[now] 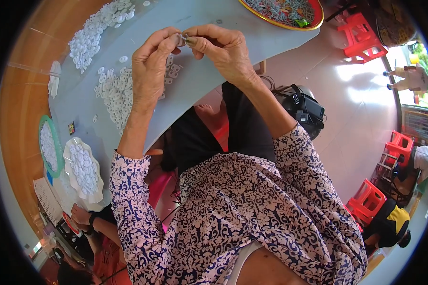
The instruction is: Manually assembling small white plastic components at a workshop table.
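Note:
Over the grey table [190,85], my two hands meet fingertip to fingertip. Thumb and fingers of my left hand [150,61] pinch a small pale piece [183,36], mostly hidden by the fingertips. My right hand [226,50] is closed in a pinch at the other side of it; whatever it grips is too small to make out. Below and beside my left hand lies a loose pile of small white plastic pieces with holes [114,95]. Farther off to the left spreads a heap of white oval discs [86,45].
At the far right, a red tray with a yellow rim [321,18] holds many small grey metal pieces. A white scalloped dish [99,195] and a green-rimmed basket [58,142] hold white discs at left. Another person's hand [82,216] is nearby. Red stools [359,38] stand on the floor.

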The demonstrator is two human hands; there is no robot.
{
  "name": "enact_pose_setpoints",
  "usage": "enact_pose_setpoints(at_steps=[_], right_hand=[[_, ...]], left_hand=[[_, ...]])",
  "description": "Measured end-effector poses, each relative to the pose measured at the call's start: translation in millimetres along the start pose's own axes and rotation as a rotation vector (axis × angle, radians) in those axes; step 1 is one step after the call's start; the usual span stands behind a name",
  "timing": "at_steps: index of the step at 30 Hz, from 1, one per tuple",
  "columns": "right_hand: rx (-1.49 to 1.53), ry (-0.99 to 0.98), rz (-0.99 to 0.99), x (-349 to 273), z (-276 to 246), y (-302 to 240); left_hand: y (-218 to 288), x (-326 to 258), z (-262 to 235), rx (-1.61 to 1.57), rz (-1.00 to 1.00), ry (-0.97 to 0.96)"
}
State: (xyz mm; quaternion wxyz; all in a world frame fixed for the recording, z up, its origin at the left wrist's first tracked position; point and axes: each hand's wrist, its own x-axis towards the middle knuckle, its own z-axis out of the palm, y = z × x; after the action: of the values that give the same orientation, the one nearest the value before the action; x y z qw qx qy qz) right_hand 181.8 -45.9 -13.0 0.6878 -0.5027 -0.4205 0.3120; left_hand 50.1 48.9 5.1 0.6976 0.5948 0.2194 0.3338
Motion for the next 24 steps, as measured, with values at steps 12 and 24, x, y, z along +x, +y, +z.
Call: enact_pose_setpoints(at_steps=[12,24], right_hand=[[-0.036,-0.053,-0.001,-1,2,-6],[-0.075,-0.042,-0.017,-3,1,-9]], left_hand=[[4,3,-2,0.068,0.071,0.016],[13,6,-5,0.413,0.178,-0.072]])
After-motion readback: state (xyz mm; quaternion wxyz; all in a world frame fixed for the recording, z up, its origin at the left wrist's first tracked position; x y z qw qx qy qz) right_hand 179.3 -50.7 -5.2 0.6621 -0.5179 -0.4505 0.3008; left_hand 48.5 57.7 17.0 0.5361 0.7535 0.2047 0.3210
